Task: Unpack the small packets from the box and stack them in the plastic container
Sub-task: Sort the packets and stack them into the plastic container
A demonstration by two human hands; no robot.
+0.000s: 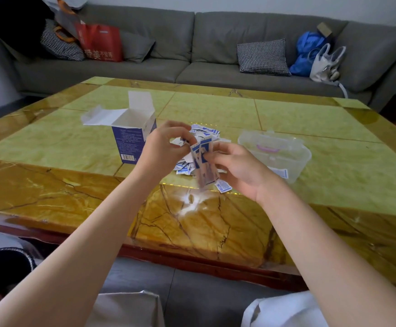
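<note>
Packets [204, 161], a thin fanned stack at frame centre over the loose pile [203, 135]: left hand [162, 143] and right hand [236, 165] both pinch it. Look light, flexible, slippery; best gripped by the edges, squared up. Plastic container [286, 156] centre-right, open box [131, 135] centre-left

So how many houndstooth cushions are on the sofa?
2. One houndstooth cushion leans against the sofa backrest right of centre; the other houndstooth cushion sits at the far left, partly hidden behind a red shopping bag. More may be covered.
</note>
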